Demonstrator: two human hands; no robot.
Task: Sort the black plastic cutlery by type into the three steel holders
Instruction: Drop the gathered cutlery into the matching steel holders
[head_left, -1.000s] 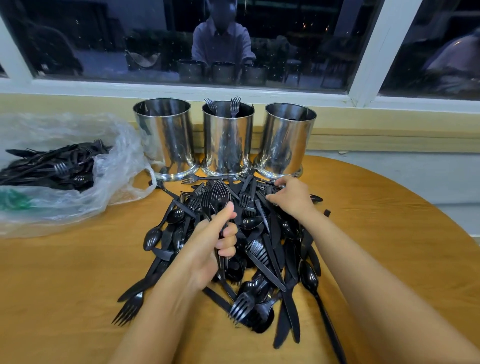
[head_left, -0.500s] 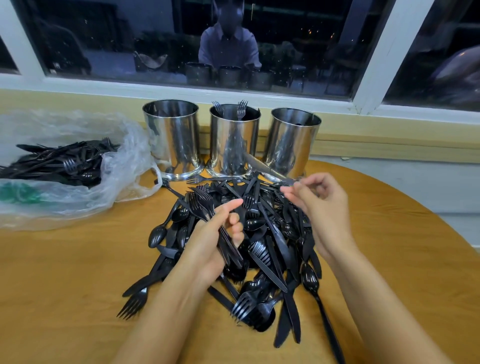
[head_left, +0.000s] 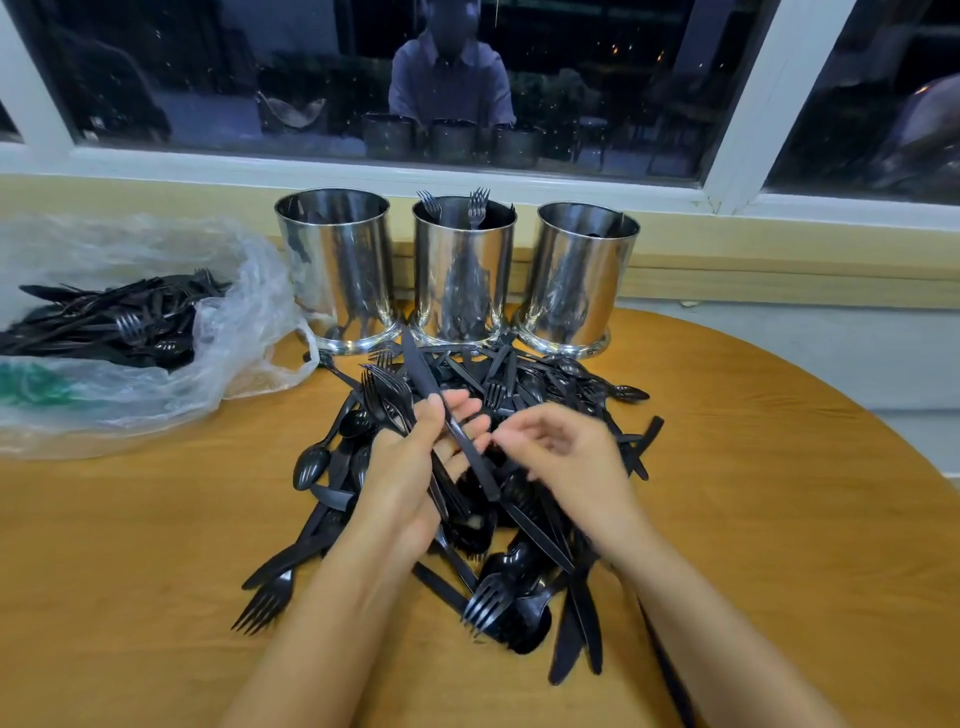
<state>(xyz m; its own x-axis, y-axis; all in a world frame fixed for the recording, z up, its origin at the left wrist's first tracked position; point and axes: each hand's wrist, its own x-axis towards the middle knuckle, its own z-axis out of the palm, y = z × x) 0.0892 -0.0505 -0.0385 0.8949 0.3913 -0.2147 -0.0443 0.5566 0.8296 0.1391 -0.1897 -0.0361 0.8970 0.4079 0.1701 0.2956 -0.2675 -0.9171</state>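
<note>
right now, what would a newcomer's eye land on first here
The big heap of black cutlery in the middle of the wooden table, with the left hand holding a bundle of forks above it. Behind stand three steel holders, fork heads poking from the middle holder; a plastic bag with more cutlery lies at the left.

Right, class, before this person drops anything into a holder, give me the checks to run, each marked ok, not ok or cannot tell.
1. Left hand has a grip on the forks: ok.
2. Bundle holds one type only: not ok, a knife lies across it.
3. Middle holder takes forks: ok, tines show above its rim.
4. Right hand free to lift the knife: ok, looks empty.
5. Which takes knives, left holder or right holder: cannot tell.
</note>
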